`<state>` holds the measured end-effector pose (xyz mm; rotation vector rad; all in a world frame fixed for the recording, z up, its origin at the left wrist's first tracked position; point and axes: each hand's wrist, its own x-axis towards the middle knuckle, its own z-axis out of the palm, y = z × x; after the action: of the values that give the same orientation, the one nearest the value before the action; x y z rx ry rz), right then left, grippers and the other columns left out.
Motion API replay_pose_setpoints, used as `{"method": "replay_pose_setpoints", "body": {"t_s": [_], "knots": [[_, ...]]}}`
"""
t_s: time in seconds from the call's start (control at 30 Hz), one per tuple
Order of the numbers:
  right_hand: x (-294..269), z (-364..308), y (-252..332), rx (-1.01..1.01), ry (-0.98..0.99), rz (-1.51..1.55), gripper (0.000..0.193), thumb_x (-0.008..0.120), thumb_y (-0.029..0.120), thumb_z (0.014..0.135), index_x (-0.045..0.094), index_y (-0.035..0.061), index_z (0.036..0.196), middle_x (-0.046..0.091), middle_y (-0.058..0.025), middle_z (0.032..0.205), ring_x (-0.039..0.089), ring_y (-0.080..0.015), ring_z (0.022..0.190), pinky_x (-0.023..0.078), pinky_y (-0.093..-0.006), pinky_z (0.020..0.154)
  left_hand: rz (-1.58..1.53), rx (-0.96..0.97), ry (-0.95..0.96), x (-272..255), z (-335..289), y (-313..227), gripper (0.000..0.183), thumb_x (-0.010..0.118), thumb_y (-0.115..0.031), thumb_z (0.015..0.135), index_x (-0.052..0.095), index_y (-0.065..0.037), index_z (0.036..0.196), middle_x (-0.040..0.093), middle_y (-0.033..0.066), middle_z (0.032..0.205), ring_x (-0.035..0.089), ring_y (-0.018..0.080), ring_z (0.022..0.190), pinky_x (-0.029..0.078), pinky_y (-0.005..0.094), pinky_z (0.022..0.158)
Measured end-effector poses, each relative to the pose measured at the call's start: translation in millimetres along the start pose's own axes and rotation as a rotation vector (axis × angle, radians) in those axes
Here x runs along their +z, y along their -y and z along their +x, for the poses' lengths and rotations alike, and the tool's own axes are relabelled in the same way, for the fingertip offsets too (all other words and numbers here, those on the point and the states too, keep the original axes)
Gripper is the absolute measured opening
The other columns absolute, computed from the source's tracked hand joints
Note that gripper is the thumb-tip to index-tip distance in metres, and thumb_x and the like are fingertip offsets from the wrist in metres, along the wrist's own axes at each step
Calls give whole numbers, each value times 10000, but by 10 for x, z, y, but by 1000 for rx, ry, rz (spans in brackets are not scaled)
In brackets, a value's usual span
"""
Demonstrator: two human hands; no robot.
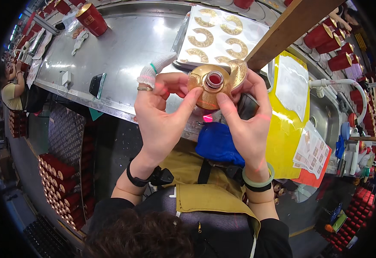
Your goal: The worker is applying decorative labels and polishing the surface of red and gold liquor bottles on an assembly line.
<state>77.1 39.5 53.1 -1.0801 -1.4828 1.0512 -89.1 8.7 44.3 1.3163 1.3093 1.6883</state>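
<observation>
You had the red bottle (pixel 214 81) between your two hands, neck up, in front of you at the near edge of the worktop (pixel 128 38). Your left hand (pixel 158 116) was closed on its left side, the thumb pressed to the gold shoulder, while a finger in a white cover (pixel 147 76) stuck out clear of it. Your right hand (pixel 248 122) grasped the other side, its thumb on the shoulder and its fingers at the curved gold sticker (pixel 238 73). The sticker rose off the shoulder at the right; how much of it was stuck down, you could not tell from this view.

The likeliest fault was a crooked band: had the bottle turned in your grip while that loose end swung in, the arc could have run off the curve. Pressing the end down before the inner edge was flat might have creased it. Too firm a pinch could have bent the thin sticker or dulled its glue. The neck showed no cap, so a stray bit might have dropped inside. Beyond, the sticker sheet (pixel 218 39) lay close enough for a knuckle to catch.
</observation>
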Motion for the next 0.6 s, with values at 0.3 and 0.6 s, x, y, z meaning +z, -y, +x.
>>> {"method": "replay_pose_setpoints", "body": {"t_s": [0.3,0.6], "knots": [[27,83,-69,35,122,164,596,802,75,881,517,-17,1396,617,-117,1306,573,-189,1225,479,-315,1023,-327,-231,126,-25,140,28,505,660,40,932,487,42,1406,677,143,1274,605,203,1241,437,380,1086],[36,54,-11,60,126,158,608,790,42,890,491,-25,1415,599,-112,1307,575,-188,1214,478,-317,1030,-686,-388,87,80,161,165,452,651,-30,989,498,-25,1413,591,124,1341,573,184,1253,478,349,1087]]}}
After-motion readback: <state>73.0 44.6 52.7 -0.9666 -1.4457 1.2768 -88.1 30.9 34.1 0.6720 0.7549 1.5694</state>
